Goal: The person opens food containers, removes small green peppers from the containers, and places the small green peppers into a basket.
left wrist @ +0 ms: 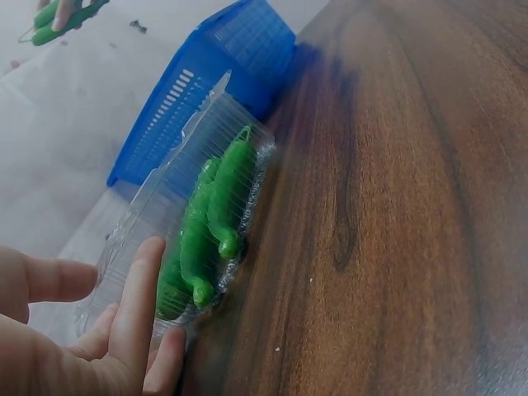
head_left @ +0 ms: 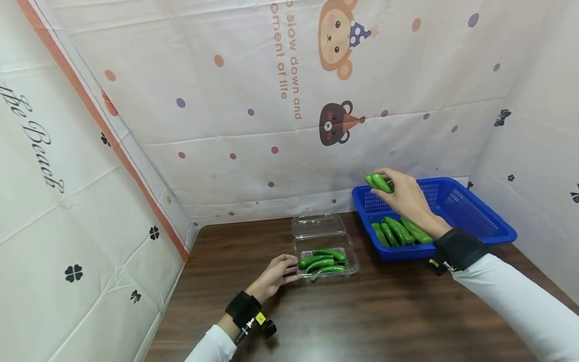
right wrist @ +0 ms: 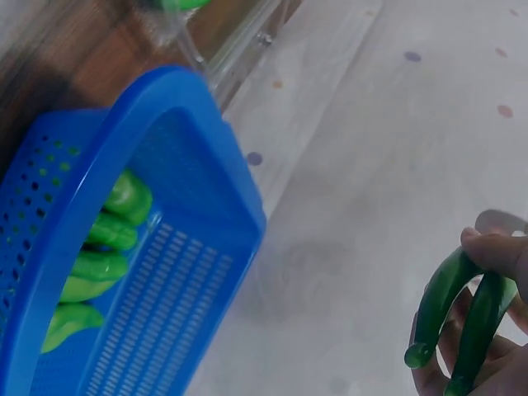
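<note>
Two green peppers (head_left: 381,183) are pinched between the thumb and fingers of my right hand (head_left: 404,195), raised above the blue basket (head_left: 479,236). In the right wrist view the pair of peppers (right wrist: 450,301) hangs side by side in that hand. A clear plastic clamshell box (head_left: 353,251) stands with its lid (head_left: 318,224) folded back, and several green peppers (head_left: 323,262) lie inside. My left hand (head_left: 276,275) touches the box's left side with extended fingers. From the left wrist, the fingers (left wrist: 136,313) rest along the box's clear wall (left wrist: 210,132).
More green peppers (head_left: 400,232) lie in the left part of the basket. Behind the dark wooden table (head_left: 253,241) hangs a pale printed cloth (head_left: 253,171) with dots and cartoon bears; similar cloth covers both sides. The basket stands right of the box, near the back cloth.
</note>
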### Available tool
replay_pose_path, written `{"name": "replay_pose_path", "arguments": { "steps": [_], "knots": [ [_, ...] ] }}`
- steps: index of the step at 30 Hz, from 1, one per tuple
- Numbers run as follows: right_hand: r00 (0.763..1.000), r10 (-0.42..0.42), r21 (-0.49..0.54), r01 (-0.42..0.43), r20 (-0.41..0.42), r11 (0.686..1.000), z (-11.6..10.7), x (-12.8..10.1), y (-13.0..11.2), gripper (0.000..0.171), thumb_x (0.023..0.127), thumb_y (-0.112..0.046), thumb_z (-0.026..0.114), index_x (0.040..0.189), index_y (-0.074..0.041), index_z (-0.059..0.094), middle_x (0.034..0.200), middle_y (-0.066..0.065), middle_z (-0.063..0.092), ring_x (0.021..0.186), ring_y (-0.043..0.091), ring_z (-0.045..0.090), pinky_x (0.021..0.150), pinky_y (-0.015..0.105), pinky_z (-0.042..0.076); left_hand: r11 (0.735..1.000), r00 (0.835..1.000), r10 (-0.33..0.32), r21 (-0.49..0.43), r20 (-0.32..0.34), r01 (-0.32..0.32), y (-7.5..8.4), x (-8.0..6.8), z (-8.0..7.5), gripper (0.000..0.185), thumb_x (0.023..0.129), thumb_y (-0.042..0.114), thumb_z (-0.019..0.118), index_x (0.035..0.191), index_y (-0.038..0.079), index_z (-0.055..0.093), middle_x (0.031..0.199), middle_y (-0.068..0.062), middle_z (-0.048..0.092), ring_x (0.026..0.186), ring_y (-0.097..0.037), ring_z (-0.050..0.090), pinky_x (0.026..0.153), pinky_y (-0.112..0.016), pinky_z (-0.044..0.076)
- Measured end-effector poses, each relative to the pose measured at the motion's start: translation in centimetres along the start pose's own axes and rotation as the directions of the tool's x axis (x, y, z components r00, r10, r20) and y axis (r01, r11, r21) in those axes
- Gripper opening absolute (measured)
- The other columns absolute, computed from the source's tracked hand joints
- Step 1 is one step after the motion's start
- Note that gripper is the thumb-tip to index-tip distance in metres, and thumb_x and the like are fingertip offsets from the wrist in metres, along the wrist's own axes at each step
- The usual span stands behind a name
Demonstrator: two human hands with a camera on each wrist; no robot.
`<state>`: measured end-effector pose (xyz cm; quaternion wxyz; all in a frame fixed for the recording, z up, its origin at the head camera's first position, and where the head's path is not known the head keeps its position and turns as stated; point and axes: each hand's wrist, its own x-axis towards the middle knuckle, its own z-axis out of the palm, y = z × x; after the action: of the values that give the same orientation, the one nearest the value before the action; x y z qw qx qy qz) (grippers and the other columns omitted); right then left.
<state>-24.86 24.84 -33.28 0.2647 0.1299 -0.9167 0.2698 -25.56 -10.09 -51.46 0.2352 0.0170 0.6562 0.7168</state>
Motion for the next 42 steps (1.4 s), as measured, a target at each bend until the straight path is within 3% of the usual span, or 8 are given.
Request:
{"name": "replay_pose_path", "arguments": {
  "steps": [7,12,20,32,37,42],
  "knots": [
    [1.000,0.027,-0.012,-0.027,0.010,1.000,-0.4,-0.1,1.5,0.041,0.095,-0.012,0.073,0.132,-0.002,0.060,0.118,0.030,0.067,0.092,0.042,0.067,0.066,0.052,0.057,1.000,1.000,0.001,-0.014,-0.006,-0.001,0.0,0.2,0.1,0.032,0.106,0.014,0.053,0.129,-0.007,0.049,0.127,-0.019,0.054,0.120,-0.031,0.055,0.099,-0.038,0.063],
    [0.997,0.065,-0.026,-0.064,0.028,0.998,-0.5,-0.1,2.4,0.042,0.095,-0.013,0.073,0.134,-0.004,0.060,0.119,0.031,0.067,0.094,0.044,0.067,0.068,0.055,0.057,1.000,1.000,-0.007,-0.028,-0.015,0.006,0.1,0.0,0.1,0.027,0.106,0.014,0.052,0.126,-0.005,0.051,0.128,-0.019,0.053,0.122,-0.032,0.054,0.100,-0.040,0.062],
    [0.995,0.092,-0.044,-0.090,0.037,0.995,-0.5,-0.6,4.5,0.042,0.096,-0.014,0.072,0.134,-0.002,0.059,0.116,0.033,0.066,0.088,0.041,0.067,0.060,0.030,0.048,0.999,1.000,-0.019,-0.030,-0.024,0.018,0.4,-0.1,0.4,0.025,0.107,0.013,0.052,0.125,-0.005,0.052,0.125,-0.017,0.054,0.119,-0.030,0.055,0.101,-0.040,0.062],
    [0.980,0.161,-0.075,-0.153,0.116,0.985,0.1,-0.7,6.7,0.047,0.094,-0.016,0.074,0.134,0.004,0.056,0.109,0.035,0.065,0.078,0.035,0.065,0.053,0.028,0.046,0.999,0.999,-0.027,-0.018,-0.025,0.027,0.2,0.2,0.2,0.028,0.106,0.014,0.052,0.127,-0.005,0.051,0.126,-0.017,0.055,0.117,-0.027,0.056,0.099,-0.038,0.063],
    [0.964,0.189,-0.080,-0.177,0.189,0.981,0.5,-0.9,7.9,0.051,0.095,-0.017,0.073,0.135,0.008,0.053,0.102,0.033,0.065,0.068,0.028,0.060,0.049,0.029,0.042,1.000,0.999,-0.026,-0.017,-0.032,0.026,0.2,0.3,0.3,0.029,0.106,0.014,0.053,0.127,-0.006,0.051,0.127,-0.018,0.055,0.119,-0.028,0.056,0.099,-0.039,0.062],
    [0.935,0.190,-0.103,-0.167,0.299,0.981,1.7,-1.5,9.3,0.050,0.093,-0.016,0.074,0.130,0.012,0.055,0.104,0.034,0.067,0.077,0.036,0.065,0.055,0.039,0.052,1.000,0.999,-0.024,-0.014,-0.039,0.024,0.3,0.3,0.3,0.030,0.106,0.014,0.052,0.128,-0.006,0.050,0.128,-0.019,0.054,0.119,-0.028,0.055,0.099,-0.038,0.063]
  ]
}}
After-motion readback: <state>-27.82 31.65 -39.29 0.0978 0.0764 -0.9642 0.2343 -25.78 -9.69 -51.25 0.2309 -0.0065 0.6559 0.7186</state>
